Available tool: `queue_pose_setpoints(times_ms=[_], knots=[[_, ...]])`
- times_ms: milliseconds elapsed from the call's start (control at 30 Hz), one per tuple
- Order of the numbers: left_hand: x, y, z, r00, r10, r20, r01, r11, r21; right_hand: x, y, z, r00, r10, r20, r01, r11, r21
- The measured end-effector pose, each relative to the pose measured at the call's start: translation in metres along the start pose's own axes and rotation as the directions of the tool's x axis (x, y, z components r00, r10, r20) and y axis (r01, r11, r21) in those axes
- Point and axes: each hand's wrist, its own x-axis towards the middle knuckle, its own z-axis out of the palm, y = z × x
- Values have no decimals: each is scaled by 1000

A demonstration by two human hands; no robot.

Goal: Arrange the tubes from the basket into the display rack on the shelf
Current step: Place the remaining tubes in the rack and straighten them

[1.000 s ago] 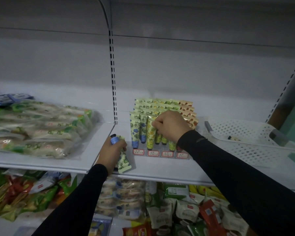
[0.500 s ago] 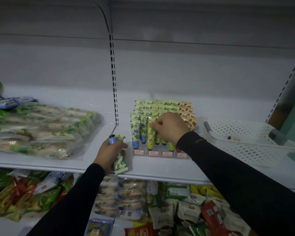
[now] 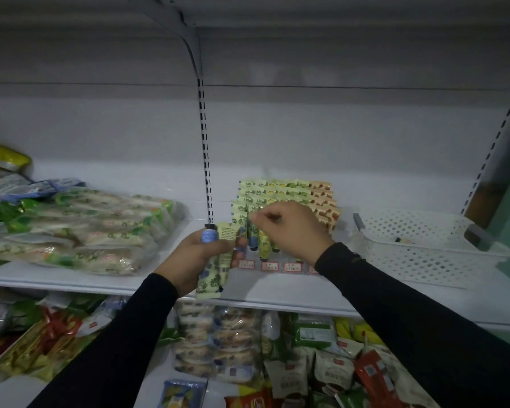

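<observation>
Tubes, pale-green printed plastic (image 3: 212,275): left hand (image 3: 195,257) is clutching spares beside tiered clear rack (image 3: 270,265); right hand (image 3: 289,228), grip curled, pinch contents unclear, is hovering over front row.

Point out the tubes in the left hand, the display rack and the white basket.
tubes in the left hand (image 3: 212,278), head view, on the lower printed bodies below the fingers.
display rack (image 3: 270,266), head view, on its front label strip.
white basket (image 3: 424,260), head view, on its perforated front wall.
</observation>
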Motion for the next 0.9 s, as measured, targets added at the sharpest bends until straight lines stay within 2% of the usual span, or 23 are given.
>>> queue_pose_setpoints(times_ms=[67,133,200,300,367,467,533,633,700,767,833,900], knots=[[-5,8,10,996,6,91,-13,997,75,-1,-4,0,995,3,99,-7,999,36],[-7,11,20,988,11,157,-28,994,107,-3,-4,-1,993,13,116,-18,999,44],[-8,11,26,985,4,171,-20,996,89,-4,-2,-7,996,53,69,-56,998,40],[-8,7,28,987,-14,160,6,999,45,-4,5,-19,982,186,-37,-180,975,134],[-11,5,31,986,-25,163,9,995,98,-2,12,-24,962,239,-134,-223,967,122],[-11,2,38,989,-14,147,-13,983,183,-4,15,-25,955,174,-241,-188,981,-40],[-10,1,43,991,0,131,-22,985,170,-5,14,-26,965,138,-224,-151,988,-44],[-10,4,44,992,-10,129,4,999,52,-4,12,-33,976,208,-71,-196,970,143],[-11,5,41,987,-34,159,35,999,-6,-2,13,-36,964,247,101,-266,922,281],[-12,4,40,973,-43,227,47,999,-12,0,14,-36,953,222,204,-292,852,435],[-11,3,39,966,-45,253,56,998,-35,0,15,-34,956,193,223,-288,768,571],[-11,2,38,974,-54,222,67,996,-55,1,17,-34,966,191,174,-259,733,629]])
